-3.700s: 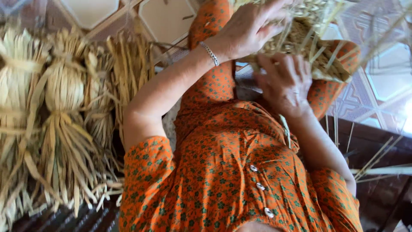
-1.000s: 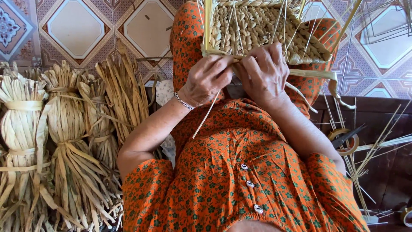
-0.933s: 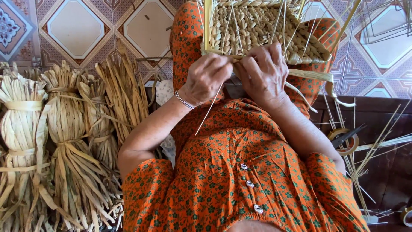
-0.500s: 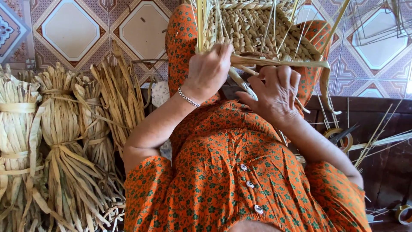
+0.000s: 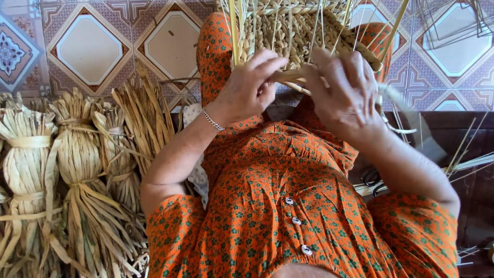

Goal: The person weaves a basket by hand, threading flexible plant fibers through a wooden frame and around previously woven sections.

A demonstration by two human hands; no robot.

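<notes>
While a flat straw strand point(image 5: 288, 78) is pinched between the fingers of the left hand point(image 5: 250, 87) and the right hand point(image 5: 343, 92), both closed on it, the half-woven basket point(image 5: 301, 31) is kept just above the grip, propped on the orange-clad knees. Upright stakes point(image 5: 235, 28) are seen rising from the basket rim, crowding the space over the fingers. Free room is left only below the grip, over the lap. Tied straw bundles point(image 5: 77, 170) are stacked well off past the left hand; loose stalks point(image 5: 463, 164) and scissors point(image 5: 371, 180) lie beyond the right forearm.
</notes>
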